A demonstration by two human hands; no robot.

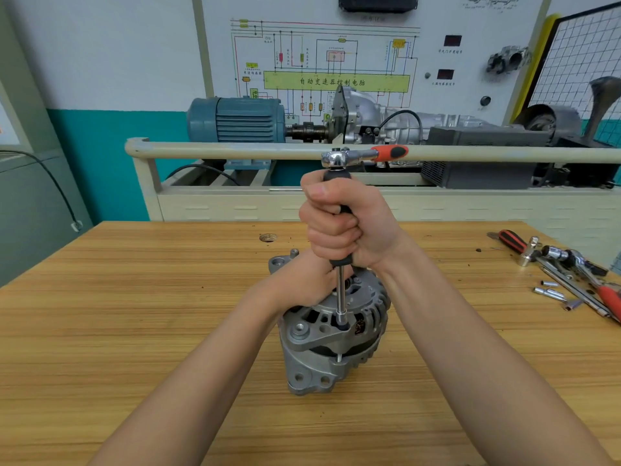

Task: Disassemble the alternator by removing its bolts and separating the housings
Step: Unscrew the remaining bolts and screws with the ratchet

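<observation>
A grey aluminium alternator (331, 344) stands upright on the wooden table (134, 314), centre of view. A black-handled socket driver (341, 297) stands vertically on it, its socket seated on a bolt on the top housing. A chrome ratchet with an orange handle (364, 156) sits on the driver's top end, pointing right. My right hand (342, 223) grips the driver's black handle in a fist. My left hand (305, 280) holds the alternator's top from the far left side, its fingers hidden behind the housing and my right hand.
At the table's right edge lie a red-handled screwdriver (512, 240), a second ratchet (584, 267), an extension bar and several loose sockets (549, 292). A hole (267, 237) is in the tabletop behind the alternator. Beyond the table stands a training bench with a railing (235, 151) and blue motor (235, 119).
</observation>
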